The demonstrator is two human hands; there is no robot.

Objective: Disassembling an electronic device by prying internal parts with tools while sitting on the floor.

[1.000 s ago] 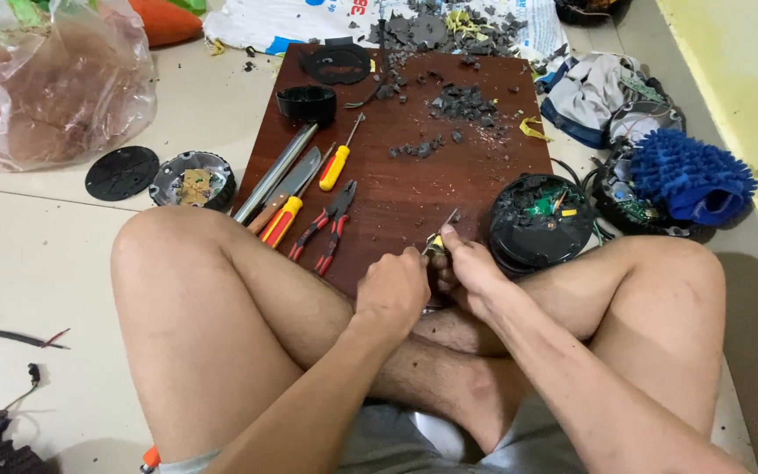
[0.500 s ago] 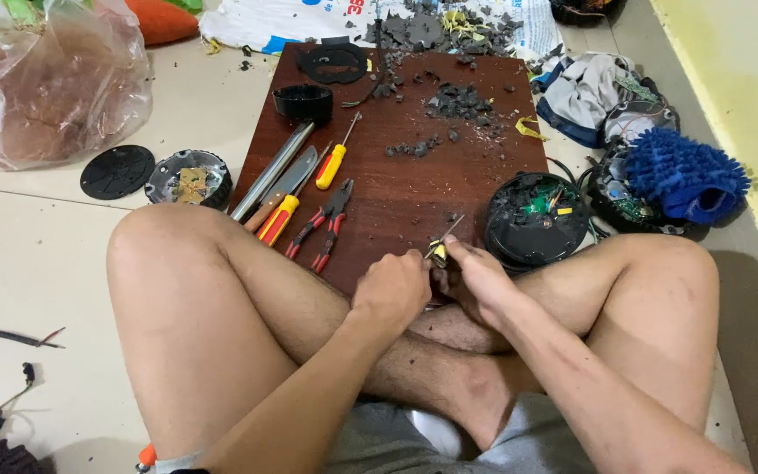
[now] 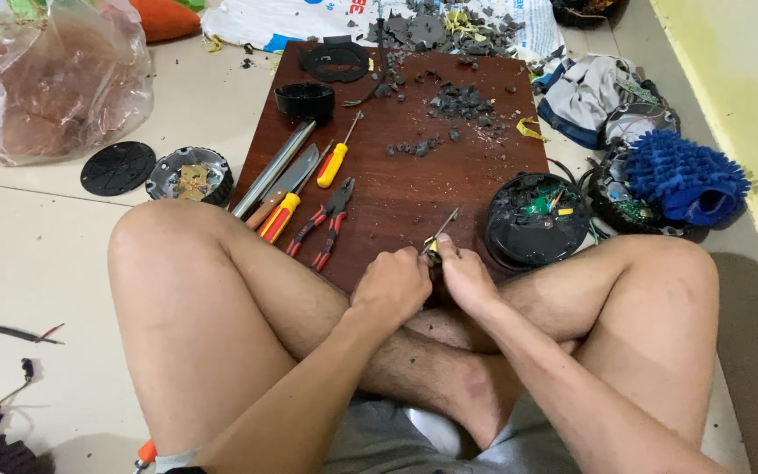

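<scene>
I sit cross-legged on the floor at the near edge of a dark brown wooden board (image 3: 414,184). My left hand (image 3: 390,288) and my right hand (image 3: 465,279) are pressed together over that edge, both closed around a small dark part (image 3: 433,261) held between them. A thin metal tool shaft (image 3: 443,228) with a bit of yellow at its base sticks up from between the hands, toward the right hand. Which hand holds the shaft is unclear. The part itself is mostly hidden by my fingers.
Red-handled pliers (image 3: 325,225), a yellow-handled screwdriver (image 3: 335,158), another yellow-and-red tool (image 3: 280,213) and a metal bar (image 3: 274,169) lie on the board's left. Dark debris (image 3: 458,101) litters its far end. An opened round black housing (image 3: 537,219) sits right; a blue mop pad (image 3: 682,180) beyond; plastic bag (image 3: 46,79) far left.
My hands stay clasped on the small part at the board's near edge; only the camera view has shifted slightly.
</scene>
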